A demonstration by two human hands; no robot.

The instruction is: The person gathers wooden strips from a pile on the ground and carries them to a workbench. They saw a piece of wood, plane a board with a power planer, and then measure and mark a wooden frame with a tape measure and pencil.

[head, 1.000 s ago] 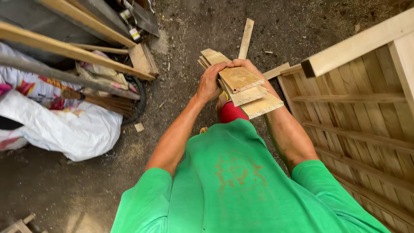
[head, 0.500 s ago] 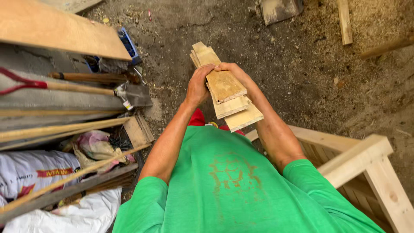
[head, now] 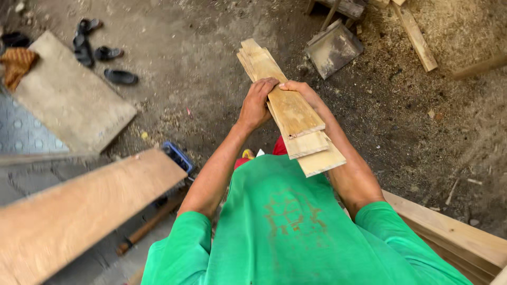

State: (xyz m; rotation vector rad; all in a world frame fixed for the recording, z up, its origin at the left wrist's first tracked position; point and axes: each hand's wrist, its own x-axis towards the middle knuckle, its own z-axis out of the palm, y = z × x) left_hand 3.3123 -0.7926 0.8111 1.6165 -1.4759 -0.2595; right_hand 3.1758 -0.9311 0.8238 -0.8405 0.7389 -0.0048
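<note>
Both hands — left hand (head: 257, 103), right hand (head: 302, 93) — still clamped on the plank stack (head: 288, 111); view swung to open dirt floor (head: 211, 79).

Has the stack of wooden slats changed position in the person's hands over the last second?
No. The stack of wooden slats sits in both hands as before, above the green shirt; only the ground behind changes as the person turns.
</note>
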